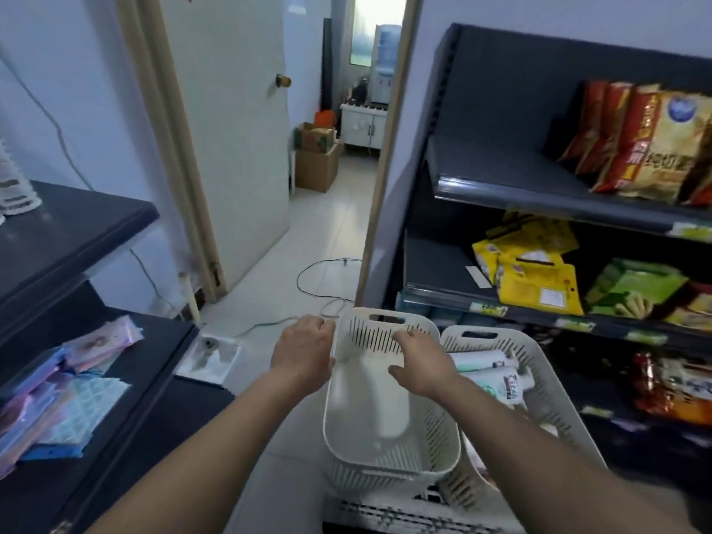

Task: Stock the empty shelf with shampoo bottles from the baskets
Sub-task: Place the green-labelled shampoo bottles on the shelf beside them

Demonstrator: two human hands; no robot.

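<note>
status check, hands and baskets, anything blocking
Left hand and right hand gripping rim of empty white plastic basket. White shampoo bottles lying in second white slotted basket beside it. Nothing blocking.

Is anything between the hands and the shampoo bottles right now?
Yes. Both hands, left hand and right hand, are on the empty basket, which sits partly over the second basket. The shampoo bottles lie in that second one, to the right; the empty basket's right wall stands between.
</note>
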